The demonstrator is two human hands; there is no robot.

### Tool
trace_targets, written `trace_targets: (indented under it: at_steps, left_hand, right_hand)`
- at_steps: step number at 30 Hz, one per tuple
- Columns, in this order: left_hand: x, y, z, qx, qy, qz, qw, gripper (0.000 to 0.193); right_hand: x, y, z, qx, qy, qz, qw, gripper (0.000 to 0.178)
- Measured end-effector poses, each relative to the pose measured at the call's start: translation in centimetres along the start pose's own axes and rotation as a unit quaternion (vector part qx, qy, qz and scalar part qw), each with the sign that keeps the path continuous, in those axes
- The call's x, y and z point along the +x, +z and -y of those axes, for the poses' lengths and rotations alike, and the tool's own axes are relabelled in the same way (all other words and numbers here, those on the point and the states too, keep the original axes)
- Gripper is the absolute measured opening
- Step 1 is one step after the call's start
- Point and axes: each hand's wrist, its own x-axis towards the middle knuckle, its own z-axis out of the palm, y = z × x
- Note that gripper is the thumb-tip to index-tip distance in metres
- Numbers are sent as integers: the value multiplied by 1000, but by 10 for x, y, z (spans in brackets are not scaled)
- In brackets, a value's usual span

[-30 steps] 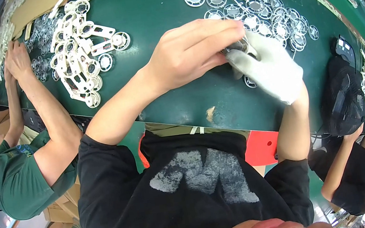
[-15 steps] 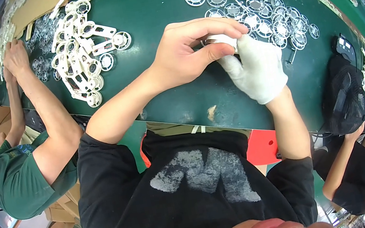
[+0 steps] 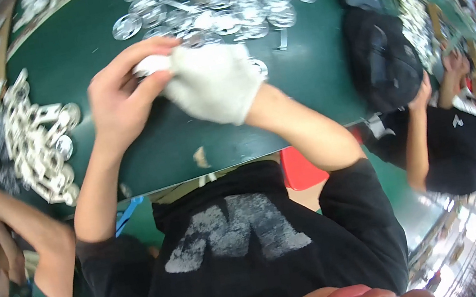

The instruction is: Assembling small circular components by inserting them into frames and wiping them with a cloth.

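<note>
White piece [image 3: 151, 66], blurred, sits between your two hands, above the green table [image 3: 302, 78]. Your bare left hand [image 3: 118, 100] pinches it between thumb and fingers. Your gloved right hand [image 3: 213, 82] is right up against it; fingertips hidden, so whether they grasp cannot be told. Silvery discs [image 3: 225, 22] heap just beyond your hands; cream parts [image 3: 39, 147] lie to your left.

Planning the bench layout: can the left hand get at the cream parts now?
Probably yes: only green tabletop separates the left hand from the cream parts, though it appears to grip a white piece alongside the gloved right hand.
</note>
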Motion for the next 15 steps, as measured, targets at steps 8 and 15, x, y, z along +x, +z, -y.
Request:
trace_targets:
  at_steps: [8, 15]
  left_hand:
    - [35, -35, -11, 76, -172, -60, 980, 24]
    - [79, -129, -21, -100, -37, -263, 959, 40]
  right_hand:
    - [-11, -29, -12, 97, 86, -51, 990, 51]
    - [-6, -37, 0, 181, 69, -65, 979, 37]
